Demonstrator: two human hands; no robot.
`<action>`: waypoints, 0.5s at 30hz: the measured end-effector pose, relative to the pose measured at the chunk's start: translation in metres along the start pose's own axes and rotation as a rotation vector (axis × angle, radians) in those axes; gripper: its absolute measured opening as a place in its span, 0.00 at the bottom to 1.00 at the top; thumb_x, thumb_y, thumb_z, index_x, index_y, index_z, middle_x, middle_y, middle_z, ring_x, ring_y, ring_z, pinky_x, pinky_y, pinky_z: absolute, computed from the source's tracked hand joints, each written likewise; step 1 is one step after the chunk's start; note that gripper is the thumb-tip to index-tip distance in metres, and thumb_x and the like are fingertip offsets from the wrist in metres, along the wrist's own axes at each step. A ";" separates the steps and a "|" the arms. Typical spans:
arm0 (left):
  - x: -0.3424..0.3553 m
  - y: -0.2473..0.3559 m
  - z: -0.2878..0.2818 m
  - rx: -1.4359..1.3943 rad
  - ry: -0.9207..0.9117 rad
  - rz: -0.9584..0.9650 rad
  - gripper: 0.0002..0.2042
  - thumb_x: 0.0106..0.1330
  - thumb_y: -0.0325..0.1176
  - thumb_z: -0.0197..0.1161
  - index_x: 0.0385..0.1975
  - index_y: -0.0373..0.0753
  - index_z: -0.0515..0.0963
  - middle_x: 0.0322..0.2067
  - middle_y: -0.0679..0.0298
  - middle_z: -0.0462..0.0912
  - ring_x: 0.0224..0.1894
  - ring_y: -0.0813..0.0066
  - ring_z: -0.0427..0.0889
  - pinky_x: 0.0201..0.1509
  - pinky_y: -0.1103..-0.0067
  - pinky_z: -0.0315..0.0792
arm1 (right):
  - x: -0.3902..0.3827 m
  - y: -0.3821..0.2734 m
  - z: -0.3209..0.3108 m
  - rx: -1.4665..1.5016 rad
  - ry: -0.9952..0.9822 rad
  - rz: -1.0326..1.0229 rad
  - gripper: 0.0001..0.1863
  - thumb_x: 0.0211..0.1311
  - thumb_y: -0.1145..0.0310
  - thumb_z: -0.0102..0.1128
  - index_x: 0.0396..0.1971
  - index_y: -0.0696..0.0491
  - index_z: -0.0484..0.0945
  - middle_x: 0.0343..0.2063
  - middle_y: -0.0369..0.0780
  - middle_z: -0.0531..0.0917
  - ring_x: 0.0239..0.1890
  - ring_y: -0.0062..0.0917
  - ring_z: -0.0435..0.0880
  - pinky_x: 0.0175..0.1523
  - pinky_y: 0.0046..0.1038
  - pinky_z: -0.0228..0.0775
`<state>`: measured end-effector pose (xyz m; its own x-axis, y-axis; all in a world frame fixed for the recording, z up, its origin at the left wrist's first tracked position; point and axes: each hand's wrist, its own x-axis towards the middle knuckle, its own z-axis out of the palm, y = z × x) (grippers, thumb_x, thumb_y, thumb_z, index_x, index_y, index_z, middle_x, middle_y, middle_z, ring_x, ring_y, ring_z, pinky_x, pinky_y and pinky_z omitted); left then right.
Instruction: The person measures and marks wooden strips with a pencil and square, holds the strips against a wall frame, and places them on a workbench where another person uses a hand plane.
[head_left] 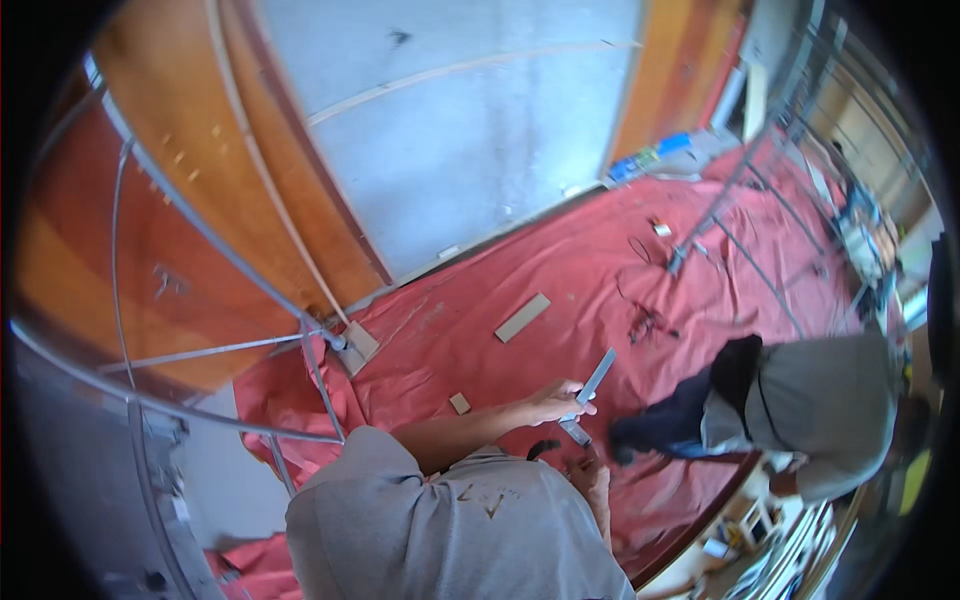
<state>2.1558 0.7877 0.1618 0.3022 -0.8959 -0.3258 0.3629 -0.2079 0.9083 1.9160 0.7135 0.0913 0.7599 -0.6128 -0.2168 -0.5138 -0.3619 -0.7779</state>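
My left hand (562, 402) grips a narrow, flat silver metal tool (597, 374), like a bar or square, angled upward to the right with a short end below my fingers. My right hand (587, 470) is lower, just below the tool's bottom end; its fingers are partly hidden and blurred, so I cannot make out whether it holds anything. Beneath my hands is a wrinkled red sheet (460, 350) over the floor. A pale strip of board (522, 317) and a small pale block (460, 403) lie on it beyond my left forearm.
Metal scaffold frames (200, 190) (735, 190) stand left and right. Orange panels (150, 120) flank a pale panel (450, 140) ahead. A co-worker in grey (800, 400) bends close at my right, near stacked long strips (800, 540). Dark cables (645, 320) lie on the sheet.
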 end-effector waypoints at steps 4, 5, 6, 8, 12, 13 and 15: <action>-0.036 0.033 -0.081 -0.126 0.192 0.020 0.25 0.66 0.34 0.75 0.60 0.27 0.80 0.39 0.63 0.88 0.33 0.80 0.79 0.39 0.78 0.74 | 0.053 -0.083 0.016 -0.031 -0.153 -0.139 0.22 0.64 0.59 0.76 0.53 0.54 0.83 0.24 0.43 0.87 0.24 0.30 0.87 0.29 0.33 0.77; -0.041 0.030 -0.098 -0.147 0.231 0.007 0.24 0.66 0.34 0.74 0.59 0.28 0.80 0.38 0.64 0.87 0.32 0.81 0.78 0.38 0.78 0.72 | 0.062 -0.107 0.014 0.002 -0.198 -0.140 0.22 0.65 0.59 0.75 0.55 0.53 0.84 0.23 0.41 0.87 0.23 0.25 0.85 0.29 0.30 0.76; -0.045 0.026 -0.116 -0.167 0.268 -0.007 0.23 0.67 0.34 0.73 0.59 0.29 0.81 0.37 0.65 0.87 0.31 0.81 0.77 0.36 0.78 0.71 | 0.075 -0.128 0.017 0.036 -0.242 -0.140 0.22 0.66 0.59 0.75 0.56 0.52 0.84 0.22 0.39 0.87 0.22 0.20 0.84 0.29 0.26 0.76; -0.048 0.002 -0.139 -0.299 0.327 0.042 0.19 0.70 0.33 0.69 0.58 0.33 0.82 0.32 0.70 0.82 0.29 0.83 0.74 0.32 0.80 0.66 | 0.103 -0.148 0.022 0.076 -0.360 -0.098 0.21 0.66 0.57 0.76 0.49 0.56 0.84 0.23 0.40 0.87 0.22 0.20 0.83 0.28 0.27 0.75; -0.055 0.003 -0.174 -0.424 0.430 0.013 0.17 0.71 0.31 0.66 0.57 0.32 0.82 0.30 0.71 0.80 0.27 0.84 0.73 0.30 0.80 0.66 | 0.163 -0.169 0.044 0.238 -0.499 -0.011 0.18 0.70 0.57 0.73 0.42 0.59 0.84 0.23 0.38 0.86 0.20 0.17 0.80 0.26 0.25 0.73; -0.057 0.010 -0.190 -0.412 0.449 -0.041 0.16 0.72 0.31 0.65 0.56 0.32 0.82 0.30 0.71 0.80 0.27 0.84 0.73 0.29 0.80 0.66 | 0.175 -0.193 0.052 0.383 -0.529 0.007 0.16 0.74 0.58 0.69 0.39 0.58 0.84 0.22 0.37 0.85 0.18 0.16 0.77 0.24 0.23 0.69; -0.044 0.021 -0.222 -0.454 0.528 0.020 0.17 0.73 0.31 0.64 0.57 0.31 0.81 0.30 0.70 0.80 0.27 0.83 0.74 0.29 0.80 0.67 | 0.209 -0.220 0.072 0.465 -0.556 0.043 0.15 0.75 0.60 0.67 0.38 0.58 0.84 0.22 0.36 0.84 0.17 0.17 0.77 0.23 0.23 0.68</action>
<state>2.3455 0.9103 0.1368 0.6592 -0.5633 -0.4981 0.6505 0.0948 0.7536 2.2165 0.7154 0.1746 0.8963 -0.1273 -0.4248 -0.4197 0.0662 -0.9052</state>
